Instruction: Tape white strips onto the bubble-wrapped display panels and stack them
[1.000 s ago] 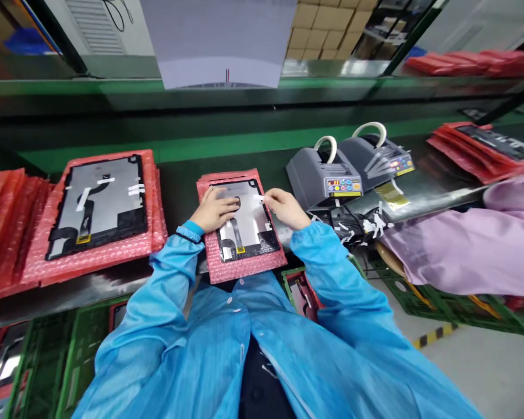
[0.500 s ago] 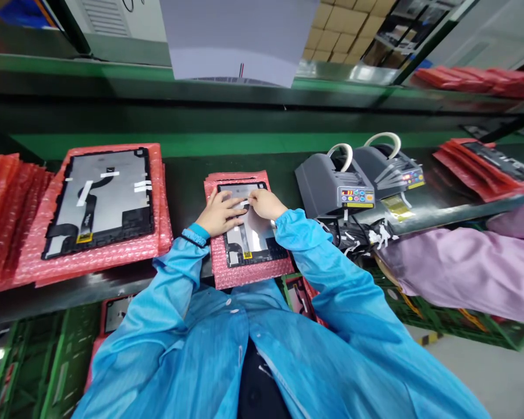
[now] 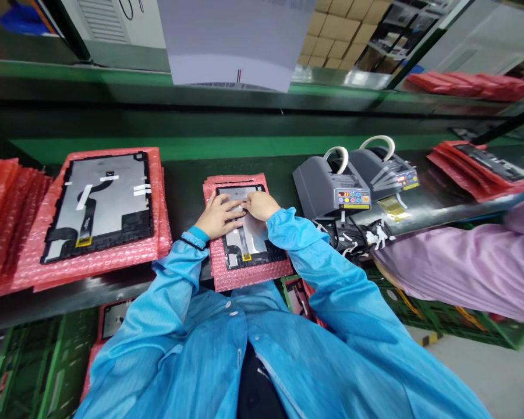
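In front of me a tablet screen panel (image 3: 257,244) with a black frame, a silvery back and a flex cable lies on pink bubble-wrap bags (image 3: 253,279). My left hand (image 3: 218,216) rests on the panel's left side, fingers spread and pointing across it. My right hand (image 3: 261,205) is closed in a pinch near the panel's upper middle, close to the left fingertips. What the pinch holds, if anything, is too small and hidden to make out. A second panel (image 3: 109,201), with white tape strips and a black cable, lies on a bubble-wrap stack at left.
Two grey tape dispensers (image 3: 332,186) stand at right, with cables and white tape scraps (image 3: 378,237) before them. Red bags (image 3: 0,221) are piled at far left, more (image 3: 475,169) at far right. A co-worker's purple sleeve (image 3: 458,262) reaches in. Green crates (image 3: 48,355) sit below the bench.
My right hand has moved slightly left and down over the panel, closer to the left fingertips. My left hand stays spread on the panel. The view has shifted a little.
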A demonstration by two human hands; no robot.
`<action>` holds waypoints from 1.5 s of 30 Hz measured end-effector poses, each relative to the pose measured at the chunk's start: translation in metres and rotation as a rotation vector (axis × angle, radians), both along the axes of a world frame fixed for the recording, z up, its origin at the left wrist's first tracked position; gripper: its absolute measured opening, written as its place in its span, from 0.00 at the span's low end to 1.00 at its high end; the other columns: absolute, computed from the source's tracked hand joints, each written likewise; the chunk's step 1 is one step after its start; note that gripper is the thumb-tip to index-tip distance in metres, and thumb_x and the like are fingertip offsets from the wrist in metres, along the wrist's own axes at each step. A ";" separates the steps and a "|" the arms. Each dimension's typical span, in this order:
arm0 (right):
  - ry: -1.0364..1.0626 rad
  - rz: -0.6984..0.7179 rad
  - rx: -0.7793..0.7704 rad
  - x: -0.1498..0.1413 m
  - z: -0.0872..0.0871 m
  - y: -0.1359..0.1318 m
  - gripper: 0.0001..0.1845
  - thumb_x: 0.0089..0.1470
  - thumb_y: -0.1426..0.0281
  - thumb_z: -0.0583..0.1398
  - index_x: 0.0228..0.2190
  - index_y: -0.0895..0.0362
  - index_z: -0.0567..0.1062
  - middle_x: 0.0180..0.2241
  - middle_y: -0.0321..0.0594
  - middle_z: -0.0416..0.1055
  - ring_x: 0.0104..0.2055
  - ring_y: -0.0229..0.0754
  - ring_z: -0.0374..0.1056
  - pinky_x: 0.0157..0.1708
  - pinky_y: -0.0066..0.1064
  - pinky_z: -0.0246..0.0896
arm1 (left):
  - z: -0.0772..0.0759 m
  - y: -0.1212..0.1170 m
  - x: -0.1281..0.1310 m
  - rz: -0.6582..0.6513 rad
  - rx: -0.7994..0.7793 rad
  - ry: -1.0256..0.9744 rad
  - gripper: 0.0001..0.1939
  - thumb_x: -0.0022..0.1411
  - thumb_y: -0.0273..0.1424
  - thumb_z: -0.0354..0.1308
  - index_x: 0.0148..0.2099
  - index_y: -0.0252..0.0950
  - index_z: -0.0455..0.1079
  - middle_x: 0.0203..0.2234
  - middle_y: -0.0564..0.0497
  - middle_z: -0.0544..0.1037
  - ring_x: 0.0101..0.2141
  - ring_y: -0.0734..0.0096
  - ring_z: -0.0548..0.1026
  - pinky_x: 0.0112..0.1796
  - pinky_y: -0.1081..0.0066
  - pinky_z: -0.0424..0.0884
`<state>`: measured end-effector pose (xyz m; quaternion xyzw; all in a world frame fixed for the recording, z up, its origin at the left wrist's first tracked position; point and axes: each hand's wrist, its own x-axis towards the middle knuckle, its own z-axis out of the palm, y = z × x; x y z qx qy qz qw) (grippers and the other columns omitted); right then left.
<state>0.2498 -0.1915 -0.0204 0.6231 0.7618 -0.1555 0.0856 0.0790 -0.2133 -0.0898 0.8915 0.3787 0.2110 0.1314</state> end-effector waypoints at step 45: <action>1.439 -1.156 0.854 0.180 -0.045 -0.087 0.17 0.53 0.61 0.58 0.37 0.51 0.54 0.32 0.34 0.73 0.30 0.34 0.71 0.21 0.20 0.58 | 0.023 0.006 0.002 0.119 0.004 0.134 0.23 0.63 0.44 0.46 0.54 0.45 0.73 0.52 0.44 0.76 0.59 0.47 0.64 0.60 0.38 0.47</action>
